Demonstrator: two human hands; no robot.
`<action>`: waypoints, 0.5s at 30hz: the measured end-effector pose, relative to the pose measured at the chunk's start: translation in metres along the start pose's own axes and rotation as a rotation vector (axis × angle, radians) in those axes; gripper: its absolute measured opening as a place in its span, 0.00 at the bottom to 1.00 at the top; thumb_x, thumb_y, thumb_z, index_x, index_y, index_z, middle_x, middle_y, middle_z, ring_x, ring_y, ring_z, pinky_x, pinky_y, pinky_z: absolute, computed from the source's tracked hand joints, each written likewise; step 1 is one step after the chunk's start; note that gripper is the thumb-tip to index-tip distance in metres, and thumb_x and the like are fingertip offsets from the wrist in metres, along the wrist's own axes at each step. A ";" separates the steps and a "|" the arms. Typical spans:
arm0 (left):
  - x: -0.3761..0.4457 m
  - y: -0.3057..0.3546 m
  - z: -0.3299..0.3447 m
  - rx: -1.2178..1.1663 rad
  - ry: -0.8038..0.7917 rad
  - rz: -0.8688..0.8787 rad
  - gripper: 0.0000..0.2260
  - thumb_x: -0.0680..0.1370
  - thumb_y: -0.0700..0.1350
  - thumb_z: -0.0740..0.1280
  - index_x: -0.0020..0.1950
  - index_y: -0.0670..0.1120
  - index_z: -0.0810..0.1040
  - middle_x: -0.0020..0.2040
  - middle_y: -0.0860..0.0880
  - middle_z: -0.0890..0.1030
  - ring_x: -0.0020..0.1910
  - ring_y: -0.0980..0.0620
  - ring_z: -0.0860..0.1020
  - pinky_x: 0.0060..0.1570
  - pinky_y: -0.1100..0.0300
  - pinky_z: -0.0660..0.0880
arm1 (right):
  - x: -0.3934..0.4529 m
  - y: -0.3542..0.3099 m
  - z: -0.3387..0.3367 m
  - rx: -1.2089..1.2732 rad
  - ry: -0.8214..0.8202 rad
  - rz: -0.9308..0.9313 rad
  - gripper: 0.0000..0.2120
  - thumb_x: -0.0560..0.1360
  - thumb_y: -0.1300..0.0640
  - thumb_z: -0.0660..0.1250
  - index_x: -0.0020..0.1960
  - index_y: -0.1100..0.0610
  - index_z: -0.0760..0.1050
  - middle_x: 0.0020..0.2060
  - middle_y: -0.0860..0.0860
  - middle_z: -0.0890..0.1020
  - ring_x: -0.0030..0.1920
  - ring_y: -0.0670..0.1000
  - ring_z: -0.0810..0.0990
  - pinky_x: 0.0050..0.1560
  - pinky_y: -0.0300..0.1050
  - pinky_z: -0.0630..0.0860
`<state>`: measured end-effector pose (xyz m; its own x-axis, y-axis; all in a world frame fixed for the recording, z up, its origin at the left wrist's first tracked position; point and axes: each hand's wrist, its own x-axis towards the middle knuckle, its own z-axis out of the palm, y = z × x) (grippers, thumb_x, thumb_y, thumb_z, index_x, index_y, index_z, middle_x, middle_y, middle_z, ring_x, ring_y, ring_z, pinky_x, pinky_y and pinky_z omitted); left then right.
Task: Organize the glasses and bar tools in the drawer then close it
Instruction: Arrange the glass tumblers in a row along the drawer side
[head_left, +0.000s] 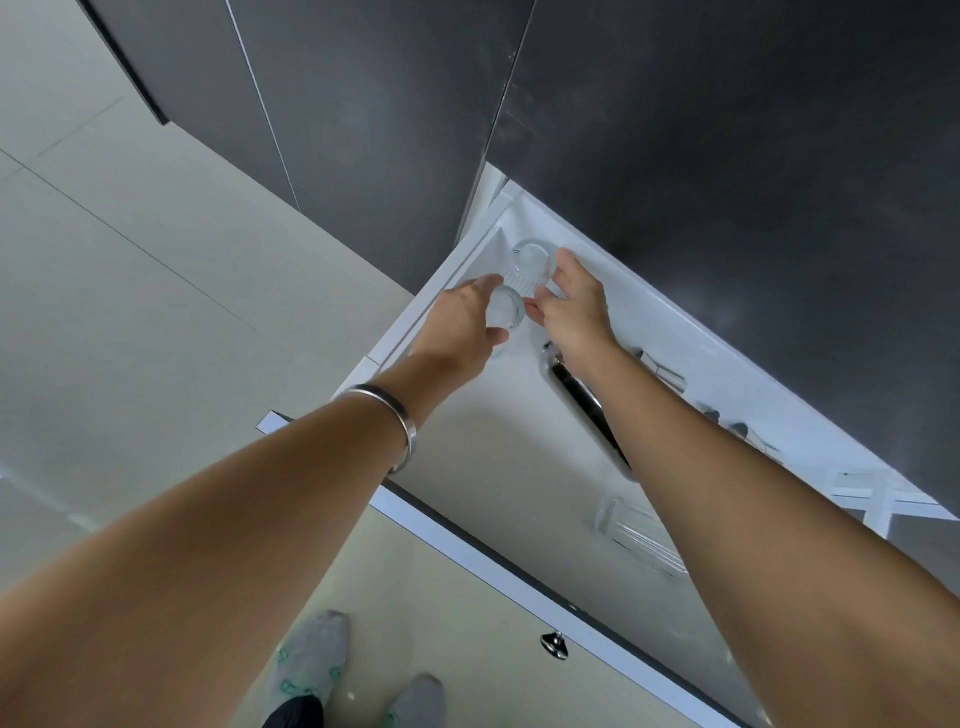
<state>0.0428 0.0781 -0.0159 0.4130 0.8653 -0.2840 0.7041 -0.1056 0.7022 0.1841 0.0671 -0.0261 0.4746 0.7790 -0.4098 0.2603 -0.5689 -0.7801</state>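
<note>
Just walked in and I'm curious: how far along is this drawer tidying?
Partway, by the look of it. Two clear round glasses sit at the white drawer's far corner: the left hand grips one, the right hand touches the other. A shiny metal bar tool and a clear glass lying nearer the front look unsorted. The drawer stands open, not yet closed.

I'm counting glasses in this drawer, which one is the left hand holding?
The smaller glass, nearer the drawer's front. The left hand wraps it. The bigger glass stands behind it in the far corner, at the right hand's fingertips.
</note>
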 end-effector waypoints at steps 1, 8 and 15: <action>0.001 0.001 -0.001 -0.001 -0.015 -0.013 0.28 0.75 0.41 0.70 0.73 0.46 0.66 0.69 0.44 0.74 0.65 0.44 0.73 0.62 0.57 0.69 | -0.001 0.003 -0.004 -0.025 -0.032 -0.001 0.20 0.74 0.65 0.62 0.61 0.46 0.72 0.66 0.52 0.75 0.62 0.52 0.78 0.62 0.55 0.77; -0.038 0.020 -0.008 0.024 0.115 0.119 0.32 0.74 0.42 0.71 0.74 0.44 0.61 0.72 0.43 0.64 0.66 0.44 0.70 0.64 0.55 0.70 | -0.082 0.020 -0.067 -0.099 -0.179 -0.018 0.19 0.75 0.65 0.66 0.65 0.55 0.74 0.59 0.56 0.81 0.59 0.53 0.80 0.65 0.49 0.74; -0.109 0.033 0.050 0.125 -0.285 0.341 0.23 0.74 0.44 0.69 0.68 0.46 0.70 0.64 0.45 0.70 0.63 0.46 0.70 0.63 0.55 0.69 | -0.177 0.099 -0.172 -0.464 -0.291 0.114 0.07 0.74 0.63 0.69 0.50 0.55 0.80 0.40 0.51 0.84 0.44 0.52 0.84 0.47 0.32 0.76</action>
<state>0.0494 -0.0445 0.0055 0.7630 0.6038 -0.2307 0.5577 -0.4344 0.7073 0.2706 -0.1722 0.0500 0.2871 0.7086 -0.6445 0.5951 -0.6592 -0.4597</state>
